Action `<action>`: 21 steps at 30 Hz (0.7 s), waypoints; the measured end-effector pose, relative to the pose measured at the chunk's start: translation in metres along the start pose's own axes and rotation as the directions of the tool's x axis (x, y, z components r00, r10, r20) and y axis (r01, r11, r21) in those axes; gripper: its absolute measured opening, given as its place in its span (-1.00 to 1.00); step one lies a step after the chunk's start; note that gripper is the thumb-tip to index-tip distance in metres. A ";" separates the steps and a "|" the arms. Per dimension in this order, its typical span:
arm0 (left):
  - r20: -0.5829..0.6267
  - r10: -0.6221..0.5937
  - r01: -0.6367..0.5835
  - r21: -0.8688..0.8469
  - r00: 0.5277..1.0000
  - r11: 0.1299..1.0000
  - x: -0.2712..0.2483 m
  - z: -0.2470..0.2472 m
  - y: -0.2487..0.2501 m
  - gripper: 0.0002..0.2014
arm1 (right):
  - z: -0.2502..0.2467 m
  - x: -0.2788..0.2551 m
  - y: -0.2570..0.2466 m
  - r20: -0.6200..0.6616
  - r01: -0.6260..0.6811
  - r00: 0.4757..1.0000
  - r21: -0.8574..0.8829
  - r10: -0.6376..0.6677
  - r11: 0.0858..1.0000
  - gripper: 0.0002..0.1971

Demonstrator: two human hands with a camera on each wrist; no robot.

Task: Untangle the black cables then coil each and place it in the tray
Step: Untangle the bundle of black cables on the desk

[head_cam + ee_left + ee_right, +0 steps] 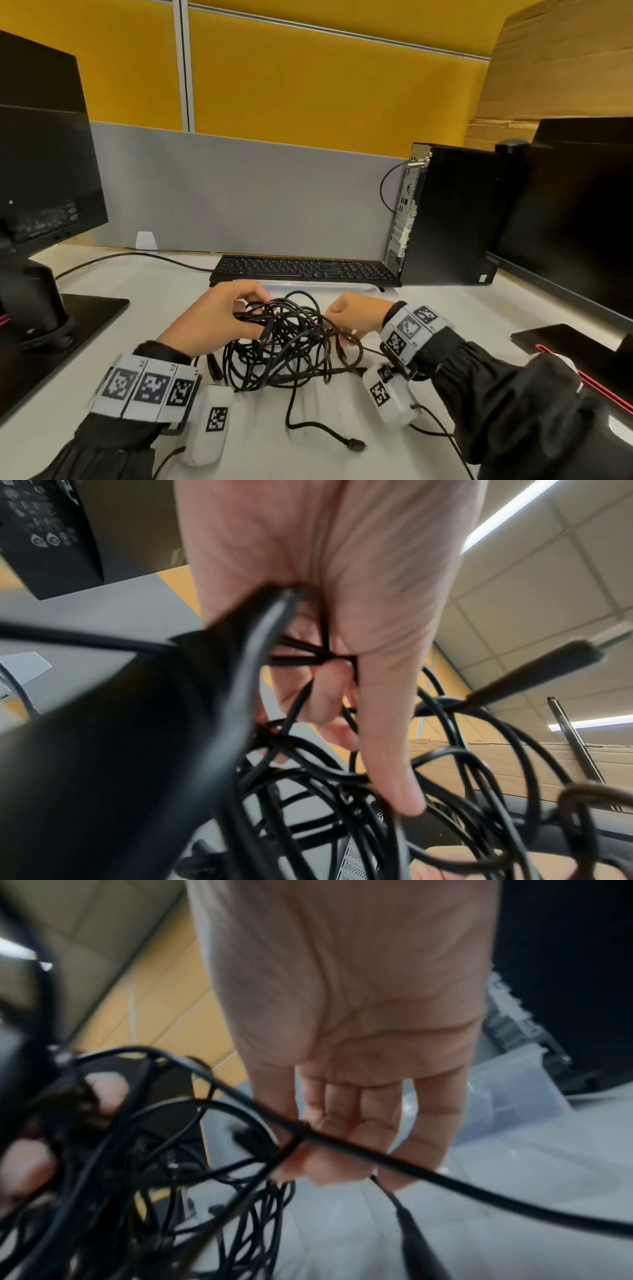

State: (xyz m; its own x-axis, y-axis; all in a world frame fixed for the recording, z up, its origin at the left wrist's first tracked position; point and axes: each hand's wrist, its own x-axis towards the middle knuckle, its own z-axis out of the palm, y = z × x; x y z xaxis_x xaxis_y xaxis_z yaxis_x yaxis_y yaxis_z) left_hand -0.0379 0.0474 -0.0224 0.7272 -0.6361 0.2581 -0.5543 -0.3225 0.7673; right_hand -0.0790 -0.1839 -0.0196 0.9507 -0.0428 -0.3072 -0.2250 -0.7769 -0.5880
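Observation:
A tangle of black cables lies on the white desk between my hands. My left hand grips several strands at the tangle's left side; in the left wrist view its curled fingers hold thin strands against the palm. My right hand pinches a strand at the right side; in the right wrist view the thumb and fingers close on one cable. A loose plug end trails toward me. A clear plastic tray sits just behind the hands, and the right wrist view shows it too.
A black keyboard lies behind the tray. A computer tower stands at the back right beside a monitor. Another monitor and its base stand on the left. A grey partition closes off the back.

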 end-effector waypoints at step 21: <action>0.066 0.014 -0.014 -0.008 0.998 1.000 -0.002 0.007 0.009 -0.50 | -0.048 -0.087 0.050 -0.632 -0.239 0.755 -0.517 -0.179 0.822 -0.51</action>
State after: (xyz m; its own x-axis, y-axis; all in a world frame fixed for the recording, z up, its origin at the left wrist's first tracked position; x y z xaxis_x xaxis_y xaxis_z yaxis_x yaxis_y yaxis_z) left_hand -0.0475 0.0411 -0.0207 0.6907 -0.6858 0.2295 -0.5610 -0.3080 0.7684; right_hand -0.1630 -0.2490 0.0137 0.8923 -0.2902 0.3457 -0.3012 -0.9533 -0.0228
